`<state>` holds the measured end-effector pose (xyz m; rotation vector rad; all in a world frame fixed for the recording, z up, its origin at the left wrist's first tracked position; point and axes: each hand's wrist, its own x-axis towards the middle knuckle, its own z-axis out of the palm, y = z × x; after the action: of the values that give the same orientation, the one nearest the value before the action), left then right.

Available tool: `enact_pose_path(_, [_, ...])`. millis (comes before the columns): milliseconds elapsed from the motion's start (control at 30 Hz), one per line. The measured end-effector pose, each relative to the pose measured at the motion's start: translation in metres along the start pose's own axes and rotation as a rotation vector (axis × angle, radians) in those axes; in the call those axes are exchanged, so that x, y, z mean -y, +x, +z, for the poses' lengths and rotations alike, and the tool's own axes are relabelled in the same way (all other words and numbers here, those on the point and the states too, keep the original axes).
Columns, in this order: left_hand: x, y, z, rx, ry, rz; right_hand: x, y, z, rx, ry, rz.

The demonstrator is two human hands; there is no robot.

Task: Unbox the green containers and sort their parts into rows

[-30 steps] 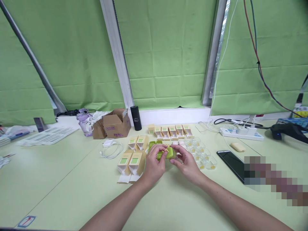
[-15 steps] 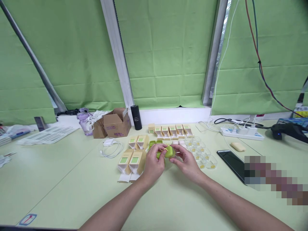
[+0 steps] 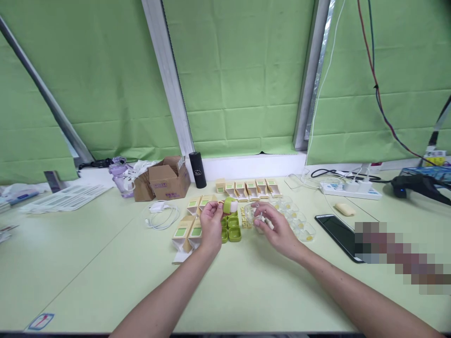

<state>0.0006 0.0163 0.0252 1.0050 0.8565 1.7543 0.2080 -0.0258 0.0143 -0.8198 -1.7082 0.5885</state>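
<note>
1. Pale green tabletop (image 3: 225, 291) is spread across the foreground, marked by a small sticker (image 3: 41, 321) at the near left.
2. At the left, open-flapped cream cartons (image 3: 181, 231) are stood, partly hidden by the left hand (image 3: 212, 225); at the right, a dark phone (image 3: 334, 233) is laid flat.
3. Between the hands, green trays (image 3: 234, 236) are set out in rows, with small yellow pieces (image 3: 245, 220) lined up just beside them.
4. By the left hand, a small green case (image 3: 230, 205) with a pale side is pinched between thumb and fingers, held over the far trays.
5. By the curled right hand (image 3: 279, 230), a clear shell (image 3: 250, 212) is gripped at the fingertips, apart from the case.
6. Just beyond that hand, clear cups (image 3: 306, 232) with yellow dots are grouped.
7. Farther back, a row of small boxes (image 3: 251, 189) is arranged.
8. Against the wall, a black bottle (image 3: 198, 171) and a cardboard box (image 3: 171, 180) are placed, below hung green curtains (image 3: 239, 80).
</note>
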Motion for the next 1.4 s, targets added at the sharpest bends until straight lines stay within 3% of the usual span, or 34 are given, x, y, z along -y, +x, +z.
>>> enact_pose_path(233, [-0.002, -0.001, 0.001, 0.011, -0.017, -0.013, 0.031, -0.001, -0.062, -0.080, -0.311, -0.084])
enact_pose_path(433, [-0.001, 0.001, 0.001, 0.004, -0.012, -0.026, 0.024, -0.055, -0.112, -0.097, -0.552, -0.028])
enact_pose_path(600, [-0.003, 0.000, 0.002, 0.001, -0.029, -0.043, 0.012, -0.102, -0.134, -0.062, -0.657, 0.070])
enact_pose_path(900, [-0.006, -0.002, 0.003, 0.014, -0.033, -0.052, -0.002, -0.121, -0.129, 0.000, -0.633, 0.217])
enact_pose_path(1400, [-0.006, -0.004, 0.004, 0.023, -0.053, -0.073, -0.004, -0.122, -0.126, -0.026, -0.664, 0.232])
